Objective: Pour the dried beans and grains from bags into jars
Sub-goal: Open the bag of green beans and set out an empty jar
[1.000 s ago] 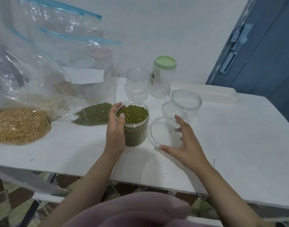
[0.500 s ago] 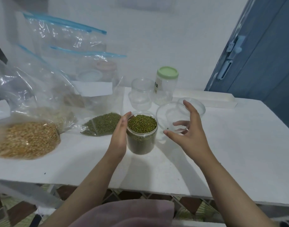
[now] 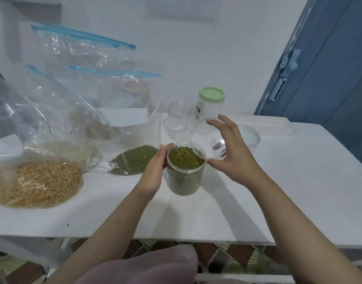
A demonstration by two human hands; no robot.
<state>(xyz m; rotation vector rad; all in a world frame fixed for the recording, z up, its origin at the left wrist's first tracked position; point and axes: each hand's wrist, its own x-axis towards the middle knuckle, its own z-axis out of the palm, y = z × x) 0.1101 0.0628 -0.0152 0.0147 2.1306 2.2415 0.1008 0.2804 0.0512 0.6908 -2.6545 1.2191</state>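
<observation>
**Capping the filled jar: your hands either side of the mung beans.**
Left to right: the grain bag (image 3: 35, 181) and bean bag (image 3: 135, 160) lie aside on the worktop (image 3: 299, 191). Your left hand (image 3: 155, 169) curls against the jar (image 3: 185, 173), steadying it upright for closing. Your right hand (image 3: 231, 152), fingers spread and bent, pinches the clear lid (image 3: 206, 140) by its rim, tilted just over the jar's mouth.

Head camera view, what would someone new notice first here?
First, the jar of green beans at the middle of the white table, steadied by the left hand while the right hand holds a clear lid tilted at its rim. To the left lies a bag of yellow grain.
</observation>
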